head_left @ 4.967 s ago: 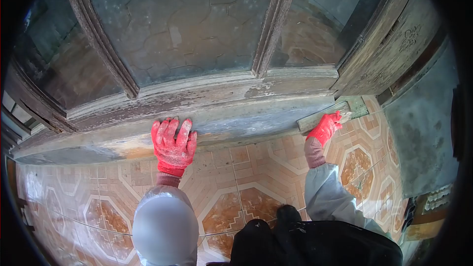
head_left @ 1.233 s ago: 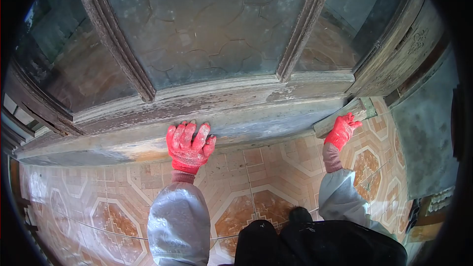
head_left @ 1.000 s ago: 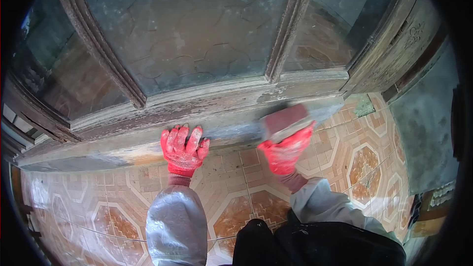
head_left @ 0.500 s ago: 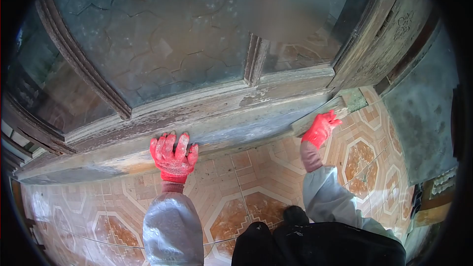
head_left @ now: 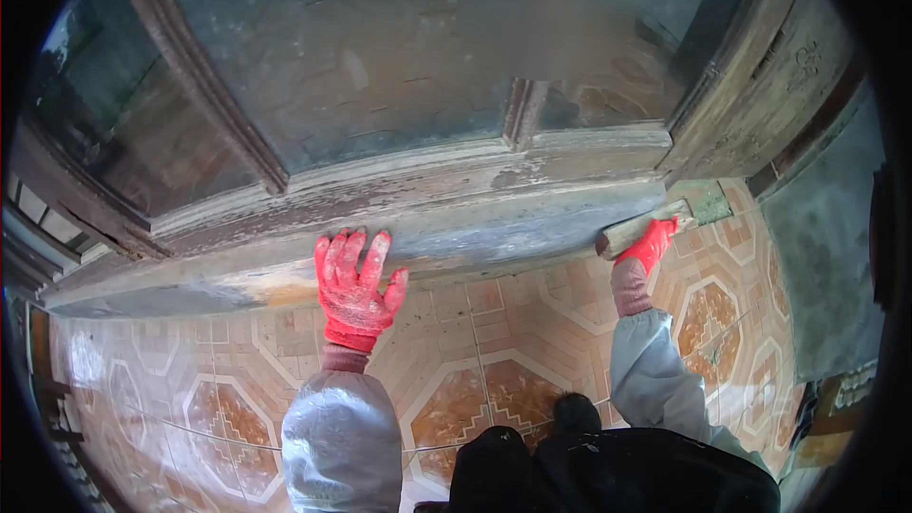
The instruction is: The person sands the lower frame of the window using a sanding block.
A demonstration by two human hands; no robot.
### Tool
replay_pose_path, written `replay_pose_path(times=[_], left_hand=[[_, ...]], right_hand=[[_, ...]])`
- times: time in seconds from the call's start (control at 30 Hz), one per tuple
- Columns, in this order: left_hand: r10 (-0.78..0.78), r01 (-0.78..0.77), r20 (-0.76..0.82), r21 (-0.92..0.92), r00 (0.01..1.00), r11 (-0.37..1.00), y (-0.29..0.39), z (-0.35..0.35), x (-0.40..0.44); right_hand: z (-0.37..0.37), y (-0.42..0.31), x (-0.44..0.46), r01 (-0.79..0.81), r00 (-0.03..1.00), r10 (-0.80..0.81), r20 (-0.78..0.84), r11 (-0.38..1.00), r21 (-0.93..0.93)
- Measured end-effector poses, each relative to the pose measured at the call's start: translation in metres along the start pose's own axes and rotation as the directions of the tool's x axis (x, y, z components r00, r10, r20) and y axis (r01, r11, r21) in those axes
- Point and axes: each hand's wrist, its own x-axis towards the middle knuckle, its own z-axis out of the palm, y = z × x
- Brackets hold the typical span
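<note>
Nearest me, seen from afar through the head camera, is a lap in dark clothing point(head_left: 646, 470), above a patterned tile floor point(head_left: 532, 313). Pale grey sleeves point(head_left: 342, 437) lead up to two hands in red, dusty gloves.

The left hand point(head_left: 359, 290) lies against the front of a low ledge point(head_left: 513, 223), fingers a little apart, with nothing in its grasp that I can see. The right hand point(head_left: 651, 242) is clamped on a flat, greyish block point(head_left: 627, 232), which lies aslant at the ledge's right end, near the floor; I cannot tell whether its underside touches. Just beyond it is a greenish-grey patch point(head_left: 711, 204).

I'd judge that a loose grip could let the block twist, or the corner pinch the gloved fingers; dust could make the left palm slip.

Farther off are a worn wooden frame point(head_left: 380, 195) with flaking paint and, behind it, dim glass point(head_left: 351, 76).
</note>
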Motion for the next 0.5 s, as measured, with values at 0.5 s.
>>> replay_pose_path(times=[0.5], left_hand=[[-0.847,0.818,0.084,-0.324,0.525,0.475,0.102,-0.136,-0.115]], right_hand=[[0.027,-0.405,-0.271,0.692,-0.632,-0.767,0.108,-0.622,-0.367]])
